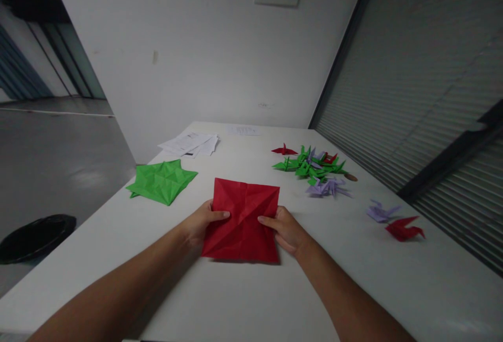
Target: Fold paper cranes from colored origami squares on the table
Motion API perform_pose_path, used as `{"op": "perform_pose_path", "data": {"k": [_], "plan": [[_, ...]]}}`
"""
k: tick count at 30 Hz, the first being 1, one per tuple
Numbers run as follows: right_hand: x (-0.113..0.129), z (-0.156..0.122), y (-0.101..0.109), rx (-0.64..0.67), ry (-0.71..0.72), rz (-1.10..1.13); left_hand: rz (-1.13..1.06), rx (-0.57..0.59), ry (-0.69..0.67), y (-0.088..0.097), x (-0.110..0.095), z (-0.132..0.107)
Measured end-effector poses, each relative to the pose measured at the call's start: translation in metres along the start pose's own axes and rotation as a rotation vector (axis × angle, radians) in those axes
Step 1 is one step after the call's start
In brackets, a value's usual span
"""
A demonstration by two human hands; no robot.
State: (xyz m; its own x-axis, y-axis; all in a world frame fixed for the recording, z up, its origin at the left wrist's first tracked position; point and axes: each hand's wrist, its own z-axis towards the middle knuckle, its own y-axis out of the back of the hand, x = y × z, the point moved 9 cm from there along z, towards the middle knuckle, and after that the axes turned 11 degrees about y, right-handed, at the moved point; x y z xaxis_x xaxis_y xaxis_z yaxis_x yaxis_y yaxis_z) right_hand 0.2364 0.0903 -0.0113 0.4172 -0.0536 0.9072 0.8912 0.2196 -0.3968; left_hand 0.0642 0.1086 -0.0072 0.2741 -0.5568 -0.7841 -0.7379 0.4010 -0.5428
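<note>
A creased square of red paper (243,216) lies in the middle of the white table (251,300). My left hand (200,222) grips its left edge, thumb lying on top of the sheet. My right hand (286,229) pinches the right edge the same way, thumb on top and fingers tucked under. Both hands hold the paper just above or on the tabletop.
A stack of creased green paper (162,180) lies at the left. White printed sheets (190,144) sit at the back. A heap of green, red and purple paper cranes (316,168) is at the right; a purple crane (380,211) and red crane (404,228) lie nearer.
</note>
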Motion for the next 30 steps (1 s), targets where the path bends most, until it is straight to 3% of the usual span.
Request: {"op": "perform_pose_path", "data": {"k": [5, 14, 23, 30], "plan": [[0.001, 0.0, -0.004, 0.027, 0.001, 0.009, -0.036, 0.049, -0.007, -0.005, 0.0, -0.001], [0.0, -0.002, -0.002, 0.004, -0.011, 0.057, -0.044, -0.033, -0.035, -0.003, 0.002, 0.002], [0.009, -0.007, -0.01, 0.066, 0.024, 0.122, -0.068, 0.063, -0.017, -0.004, -0.001, -0.001], [0.012, -0.009, -0.018, 0.041, 0.064, 0.136, -0.068, 0.103, -0.005, -0.014, 0.006, -0.001]]}}
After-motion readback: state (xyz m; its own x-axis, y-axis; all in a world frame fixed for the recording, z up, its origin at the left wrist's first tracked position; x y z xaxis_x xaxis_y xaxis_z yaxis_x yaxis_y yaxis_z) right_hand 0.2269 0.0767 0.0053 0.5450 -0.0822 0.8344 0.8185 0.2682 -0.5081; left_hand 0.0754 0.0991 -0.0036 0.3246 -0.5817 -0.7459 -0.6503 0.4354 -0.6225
